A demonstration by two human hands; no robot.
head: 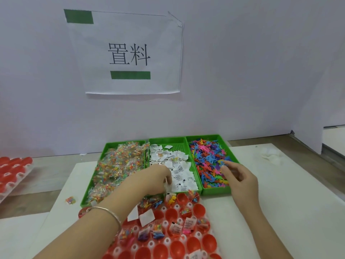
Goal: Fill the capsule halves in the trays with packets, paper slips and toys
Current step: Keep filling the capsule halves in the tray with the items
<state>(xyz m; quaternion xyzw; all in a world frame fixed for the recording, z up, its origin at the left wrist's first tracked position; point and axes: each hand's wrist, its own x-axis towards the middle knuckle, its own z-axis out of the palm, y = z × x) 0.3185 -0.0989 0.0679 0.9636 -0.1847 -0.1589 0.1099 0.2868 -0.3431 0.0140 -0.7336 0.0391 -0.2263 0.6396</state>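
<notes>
One paper slip pinched in left hand; right hand's curled fingers touch toys, grasp unclear.

Before me stands a plain pale wall, softly and evenly lit. A white paper sign is stuck to it with strips of green tape and bears two large black characters. I sit at a white tabletop lying on a wood-toned bench; at my far right the wall panel ends.
</notes>
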